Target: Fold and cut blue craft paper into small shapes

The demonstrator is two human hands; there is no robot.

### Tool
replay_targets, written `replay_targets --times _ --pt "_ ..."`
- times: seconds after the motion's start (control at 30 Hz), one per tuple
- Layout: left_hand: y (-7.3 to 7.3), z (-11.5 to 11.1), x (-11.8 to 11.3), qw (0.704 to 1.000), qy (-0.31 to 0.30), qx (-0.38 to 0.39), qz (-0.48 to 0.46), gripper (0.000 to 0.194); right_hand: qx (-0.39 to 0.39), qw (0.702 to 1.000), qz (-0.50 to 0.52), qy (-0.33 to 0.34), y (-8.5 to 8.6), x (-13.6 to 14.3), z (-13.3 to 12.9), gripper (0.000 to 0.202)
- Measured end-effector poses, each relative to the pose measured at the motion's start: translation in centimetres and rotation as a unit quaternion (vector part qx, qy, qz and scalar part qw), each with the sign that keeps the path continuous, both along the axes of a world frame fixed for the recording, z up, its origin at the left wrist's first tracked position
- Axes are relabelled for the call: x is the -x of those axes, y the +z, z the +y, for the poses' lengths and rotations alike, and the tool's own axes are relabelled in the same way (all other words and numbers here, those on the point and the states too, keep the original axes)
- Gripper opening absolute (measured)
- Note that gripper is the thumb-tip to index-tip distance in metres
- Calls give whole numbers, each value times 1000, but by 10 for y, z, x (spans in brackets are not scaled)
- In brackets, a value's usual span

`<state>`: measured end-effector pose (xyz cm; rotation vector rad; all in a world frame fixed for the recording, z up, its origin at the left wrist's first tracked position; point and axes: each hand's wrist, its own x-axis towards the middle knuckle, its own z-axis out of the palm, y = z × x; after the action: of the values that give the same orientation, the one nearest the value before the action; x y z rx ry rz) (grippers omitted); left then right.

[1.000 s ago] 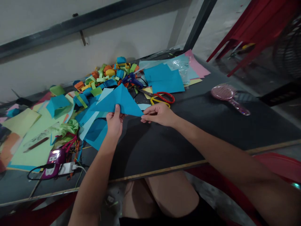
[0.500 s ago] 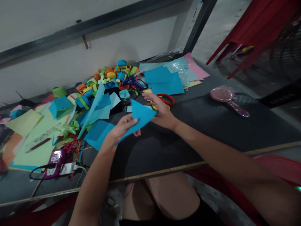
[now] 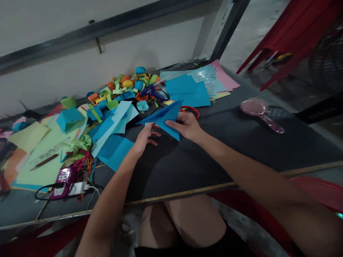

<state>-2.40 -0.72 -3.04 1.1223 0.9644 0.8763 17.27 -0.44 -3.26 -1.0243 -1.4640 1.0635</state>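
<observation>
A folded blue paper (image 3: 167,116) is held above the dark table, its creased sides spread apart. My right hand (image 3: 189,125) pinches its right side between thumb and fingers. Just below the paper's left part is my left hand (image 3: 147,138), its fingers apart and holding nothing. Red-handled scissors (image 3: 193,111) lie behind my right hand, partly hidden by it and the paper. A blue glue gun (image 3: 152,92) rests behind the paper. More blue sheets (image 3: 115,151) lie to the left of my left hand.
Small colourful paper pieces (image 3: 127,84) are heaped by the wall. Blue sheets (image 3: 187,92) lie at the back. A pink hairbrush (image 3: 257,107) is on the right. At the left are a purple device (image 3: 63,182) with cables and a brown pencil (image 3: 46,161).
My left hand has let go of the blue paper, and my right hand has taken hold of it. The paper has turned and opened out. A light blue strip at the left has dropped flat.
</observation>
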Motion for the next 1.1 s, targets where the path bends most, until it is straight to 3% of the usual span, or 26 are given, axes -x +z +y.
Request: replay_targets --times 0.13,0.23,0.3,0.5,0.77,1.1 --pt "-6 -3 -1 995 3 -99 -30 29 72 997 -15 34 6 0 -1 42" --pt "-9 -3 -1 987 89 -136 23 26 93 993 -14 69 6 0 -1 41" --pt "-9 -2 -1 981 143 -128 34 38 94 992 -11 82 5 0 -1 41" --pt "-4 3 0 971 213 -74 -73 40 102 986 -39 130 5 -1 -2 28" --pt "0 4 1 962 236 -50 -131 41 70 996 -3 51 8 2 -5 29" --pt "3 4 2 955 265 -43 -129 38 64 998 -11 21 10 2 -6 24"
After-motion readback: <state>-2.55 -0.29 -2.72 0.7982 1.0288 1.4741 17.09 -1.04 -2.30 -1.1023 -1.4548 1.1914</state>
